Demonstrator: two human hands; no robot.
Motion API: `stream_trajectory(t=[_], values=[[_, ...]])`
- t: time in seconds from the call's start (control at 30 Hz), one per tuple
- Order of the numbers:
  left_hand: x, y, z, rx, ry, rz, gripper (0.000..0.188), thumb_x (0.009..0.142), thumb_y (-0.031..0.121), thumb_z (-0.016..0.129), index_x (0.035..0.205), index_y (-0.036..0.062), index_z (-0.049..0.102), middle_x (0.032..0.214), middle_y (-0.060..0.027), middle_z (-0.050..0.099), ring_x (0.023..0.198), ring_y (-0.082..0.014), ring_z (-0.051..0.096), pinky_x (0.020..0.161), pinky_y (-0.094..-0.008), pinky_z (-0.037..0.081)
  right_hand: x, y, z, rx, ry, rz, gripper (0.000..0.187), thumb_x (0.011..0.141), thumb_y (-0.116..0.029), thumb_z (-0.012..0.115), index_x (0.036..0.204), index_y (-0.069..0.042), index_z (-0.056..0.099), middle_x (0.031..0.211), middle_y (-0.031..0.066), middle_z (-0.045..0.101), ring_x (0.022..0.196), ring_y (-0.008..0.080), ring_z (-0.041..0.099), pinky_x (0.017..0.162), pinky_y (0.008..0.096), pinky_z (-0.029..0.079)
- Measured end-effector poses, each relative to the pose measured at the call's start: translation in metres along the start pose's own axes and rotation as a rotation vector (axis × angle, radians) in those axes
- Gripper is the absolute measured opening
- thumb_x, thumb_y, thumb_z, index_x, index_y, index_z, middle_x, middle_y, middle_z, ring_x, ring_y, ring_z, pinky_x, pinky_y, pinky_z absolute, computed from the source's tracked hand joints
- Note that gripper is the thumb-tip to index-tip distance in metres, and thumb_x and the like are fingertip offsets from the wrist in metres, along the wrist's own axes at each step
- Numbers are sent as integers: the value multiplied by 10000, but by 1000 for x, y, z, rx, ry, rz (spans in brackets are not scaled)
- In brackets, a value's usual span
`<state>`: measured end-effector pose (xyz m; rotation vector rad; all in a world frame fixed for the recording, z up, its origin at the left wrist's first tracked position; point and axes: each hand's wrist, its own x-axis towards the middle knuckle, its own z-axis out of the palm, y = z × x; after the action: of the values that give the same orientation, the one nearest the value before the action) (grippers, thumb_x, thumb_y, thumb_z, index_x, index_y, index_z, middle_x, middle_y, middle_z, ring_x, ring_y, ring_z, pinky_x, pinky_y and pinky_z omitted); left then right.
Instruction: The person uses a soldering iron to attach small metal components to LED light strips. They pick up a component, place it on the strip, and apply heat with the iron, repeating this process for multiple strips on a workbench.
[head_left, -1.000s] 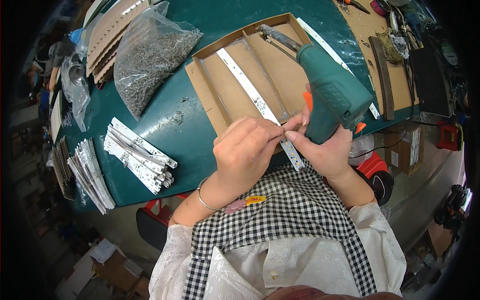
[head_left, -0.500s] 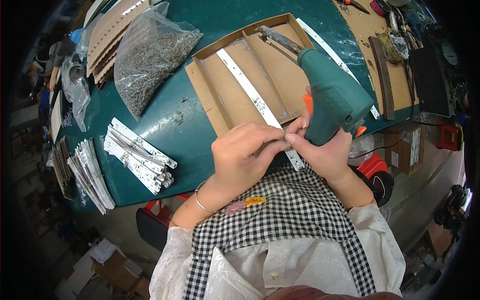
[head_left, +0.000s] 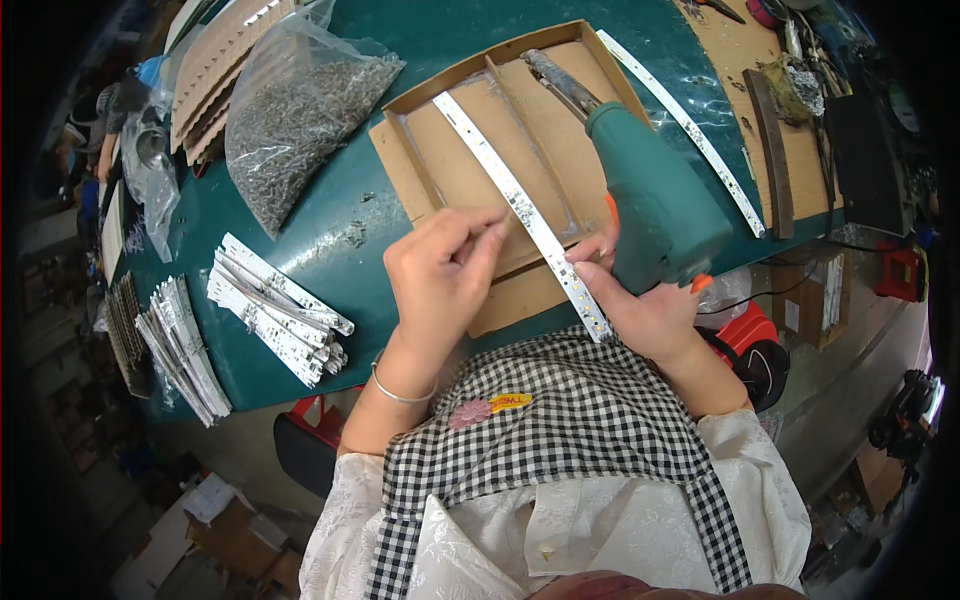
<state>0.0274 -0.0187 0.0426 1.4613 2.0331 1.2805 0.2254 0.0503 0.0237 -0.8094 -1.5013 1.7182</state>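
Observation:
A long white LED strip (head_left: 500, 180) lies slanted across a shallow cardboard tray (head_left: 400, 170) on the green table. My left hand (head_left: 440, 280) has thumb and forefinger pinched together right beside the strip's middle, on something too small to make out. My right hand (head_left: 640, 310) grips a teal power tool (head_left: 655, 200), whose metal tip points away over the tray. The fingers of that hand also press on the strip's near end at the table edge.
A clear bag of small grey parts (head_left: 295, 120) lies at the back left, next to stacked cardboard (head_left: 215, 70). Two piles of short white strips (head_left: 275, 310) (head_left: 180, 345) sit at my left. Another long strip (head_left: 690, 130) lies right of the tray. Tools clutter the far right.
My left hand has left the right hand at the strip's near end and moved up and left along the strip. The right hand and tool have stayed put.

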Motion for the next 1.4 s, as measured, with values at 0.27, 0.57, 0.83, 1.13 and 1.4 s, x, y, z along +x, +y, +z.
stream_trajectory(t=[0.27,0.57,0.83,1.13,1.4], values=[[15,-17,10,190,2,111,121,791,-26,741,896,34,743,835,-121,726,734,-290,710,656,-361,564,-10,13,-18,-216,-68,32,575,782,-29,767,1307,38,543,1157,161,680,1007,287,707,886,356,552],[18,-21,13,286,-7,181,122,781,-34,754,884,32,758,830,-109,739,702,-237,714,631,-315,552,-9,21,-23,-263,-127,-29,599,735,-45,778,1289,29,560,1205,164,654,1057,305,687,904,376,538],[18,-22,15,265,12,200,120,766,-32,749,860,41,741,825,-97,732,721,-260,708,641,-346,561,-3,11,-15,-48,-152,51,491,819,80,707,1277,32,536,1158,143,695,1014,188,698,872,307,554],[19,-24,12,290,-25,225,173,736,-66,750,868,43,773,840,-91,746,731,-240,719,645,-316,561,-3,19,-17,-80,-198,-62,478,842,135,643,1279,39,475,1103,122,627,1071,225,689,819,296,574],[21,-29,14,313,-17,337,183,716,-68,756,847,58,759,833,-72,741,725,-234,706,623,-329,556,-3,17,-14,-25,-156,-21,500,850,93,675,1311,22,498,1128,125,723,1060,183,693,922,314,548]])
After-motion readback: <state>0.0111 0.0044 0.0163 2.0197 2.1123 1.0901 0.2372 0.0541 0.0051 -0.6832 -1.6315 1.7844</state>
